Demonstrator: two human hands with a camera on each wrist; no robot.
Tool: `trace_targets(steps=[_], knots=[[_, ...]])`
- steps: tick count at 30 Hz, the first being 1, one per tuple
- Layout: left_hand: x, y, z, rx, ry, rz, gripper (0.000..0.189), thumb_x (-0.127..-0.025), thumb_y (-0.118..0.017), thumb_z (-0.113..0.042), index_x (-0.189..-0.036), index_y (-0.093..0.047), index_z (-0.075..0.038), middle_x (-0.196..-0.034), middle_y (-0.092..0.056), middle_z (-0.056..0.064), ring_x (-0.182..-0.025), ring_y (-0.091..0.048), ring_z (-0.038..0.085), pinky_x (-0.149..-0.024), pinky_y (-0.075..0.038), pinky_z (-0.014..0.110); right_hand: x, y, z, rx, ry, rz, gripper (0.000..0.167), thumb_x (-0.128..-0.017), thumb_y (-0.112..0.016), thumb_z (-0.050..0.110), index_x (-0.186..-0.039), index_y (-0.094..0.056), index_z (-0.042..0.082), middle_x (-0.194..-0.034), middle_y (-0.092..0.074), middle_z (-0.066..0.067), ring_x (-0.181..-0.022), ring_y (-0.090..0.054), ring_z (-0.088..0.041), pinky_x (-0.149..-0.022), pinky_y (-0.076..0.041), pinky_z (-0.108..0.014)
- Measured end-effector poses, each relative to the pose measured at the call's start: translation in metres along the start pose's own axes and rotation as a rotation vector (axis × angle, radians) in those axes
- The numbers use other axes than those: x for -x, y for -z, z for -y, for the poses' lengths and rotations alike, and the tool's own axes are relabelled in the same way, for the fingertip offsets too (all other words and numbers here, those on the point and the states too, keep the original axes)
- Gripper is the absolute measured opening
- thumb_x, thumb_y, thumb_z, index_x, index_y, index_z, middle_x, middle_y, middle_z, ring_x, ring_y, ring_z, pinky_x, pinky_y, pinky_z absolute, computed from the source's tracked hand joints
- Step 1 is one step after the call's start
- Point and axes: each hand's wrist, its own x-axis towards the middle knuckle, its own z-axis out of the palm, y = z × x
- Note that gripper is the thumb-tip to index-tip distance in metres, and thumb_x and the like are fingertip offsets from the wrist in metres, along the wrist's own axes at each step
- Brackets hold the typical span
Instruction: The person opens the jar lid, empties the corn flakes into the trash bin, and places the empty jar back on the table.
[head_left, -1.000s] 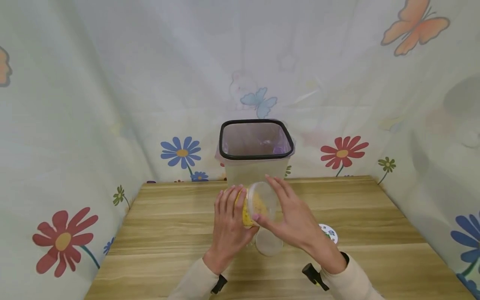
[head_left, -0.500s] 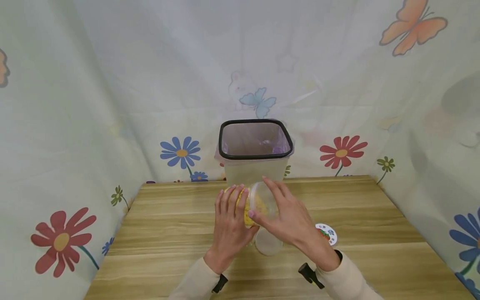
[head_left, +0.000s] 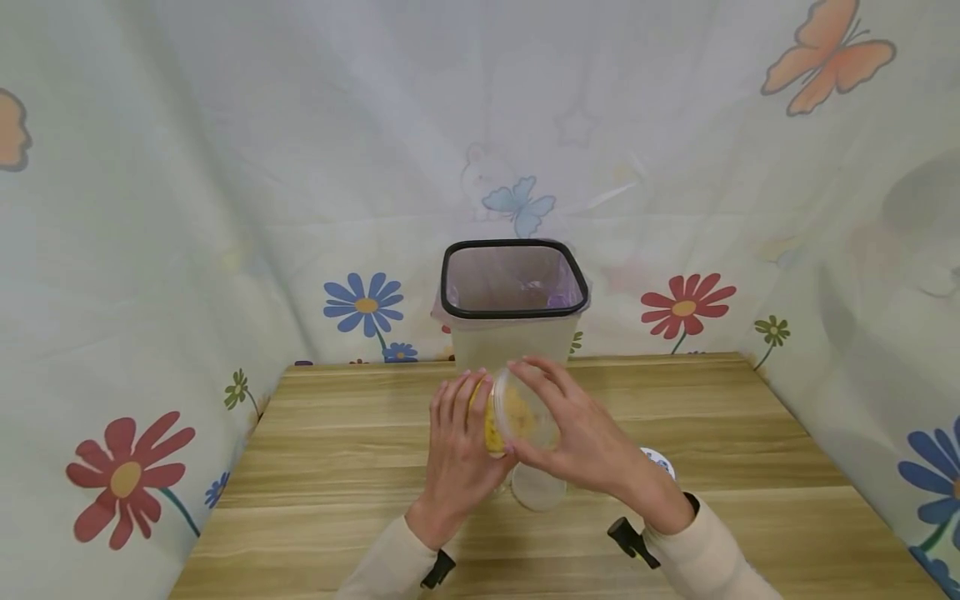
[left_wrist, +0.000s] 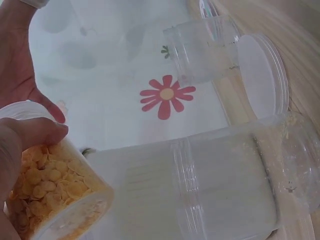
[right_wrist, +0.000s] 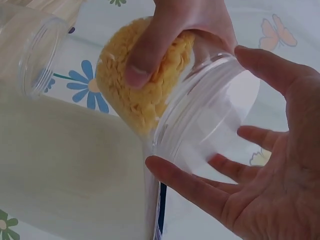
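Note:
My left hand (head_left: 461, 450) grips a clear jar (left_wrist: 75, 185) of yellow flakes, tipped on its side above the table; the thumb lies across its wall. At the jar's mouth is a see-through lid (right_wrist: 210, 117). The fingers and thumb of my right hand (head_left: 581, 429) spread round the lid, with fingertips right at its rim. Behind the hands, in the left wrist view, stand two clear jars, a near one (left_wrist: 220, 175) and a farther one (left_wrist: 205, 52). A round lid (left_wrist: 260, 75) lies beside them; the hands partly hide it in the head view.
A bin (head_left: 510, 337) with a black rim and a purple liner stands at the table's back edge. Part of a round printed card (head_left: 660, 460) shows on the wooden table (head_left: 360, 433) behind my right forearm. Flowered curtains (head_left: 247, 167) surround the table.
My right hand's fingertips have shifted round the lid's rim, the hand first going left, then a little back right. The left hand and jar have barely moved. The card is more hidden now.

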Motion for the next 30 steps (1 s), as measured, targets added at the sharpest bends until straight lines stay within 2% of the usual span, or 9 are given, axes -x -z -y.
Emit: trace_targets(steps=[6, 10, 15, 24, 30], knots=[[0.001, 0.004, 0.000, 0.045, 0.030, 0.001, 0.107, -0.058, -0.090, -0.050, -0.141, -0.043, -0.002, -0.141, -0.049, 0.014, -0.130, -0.047, 0.032, -0.111, -0.036, 0.050, -0.001, 0.007, -0.002, 0.026, 0.122, 0.019, 0.091, -0.071, -0.087, 0.033, -0.147, -0.041, 0.018, -0.152, -0.038, -0.011, -0.129, -0.051, -0.032, -0.096, -0.052, -0.050], [0.000, 0.008, 0.002, 0.088, 0.073, -0.002, 0.115, -0.052, -0.094, -0.046, -0.143, -0.040, -0.001, -0.139, -0.049, 0.014, -0.128, -0.047, 0.031, -0.108, -0.039, 0.048, 0.001, 0.012, -0.002, 0.018, 0.124, 0.017, 0.093, -0.070, -0.088, 0.032, -0.148, -0.039, 0.020, -0.154, -0.036, -0.009, -0.132, -0.049, -0.031, -0.097, -0.052, -0.050], [0.000, 0.012, 0.007, 0.139, 0.133, -0.014, 0.114, -0.053, -0.093, -0.039, -0.145, -0.038, 0.000, -0.135, -0.051, 0.014, -0.123, -0.049, 0.030, -0.100, -0.043, 0.047, 0.004, 0.016, -0.002, 0.013, 0.109, 0.011, 0.094, -0.072, -0.087, 0.033, -0.150, -0.037, 0.021, -0.155, -0.034, -0.007, -0.132, -0.048, -0.030, -0.096, -0.052, -0.049], [0.004, 0.027, 0.017, 0.265, 0.306, 0.018, 0.114, -0.053, -0.095, -0.036, -0.146, -0.037, -0.005, -0.139, -0.049, 0.011, -0.123, -0.050, 0.027, -0.101, -0.043, 0.049, 0.012, 0.017, -0.006, 0.022, 0.084, 0.008, 0.093, -0.072, -0.086, 0.034, -0.150, -0.039, 0.016, -0.156, -0.034, -0.008, -0.132, -0.048, -0.032, -0.096, -0.051, -0.052], [0.007, 0.040, 0.024, 0.391, 0.439, 0.030, 0.115, -0.055, -0.095, -0.031, -0.150, -0.032, -0.015, -0.142, -0.046, 0.010, -0.126, -0.048, 0.027, -0.104, -0.045, 0.050, 0.016, 0.014, -0.008, 0.024, 0.065, 0.015, 0.093, -0.073, -0.086, 0.035, -0.151, -0.037, 0.020, -0.154, -0.036, -0.009, -0.133, -0.048, -0.034, -0.098, -0.050, -0.054]])
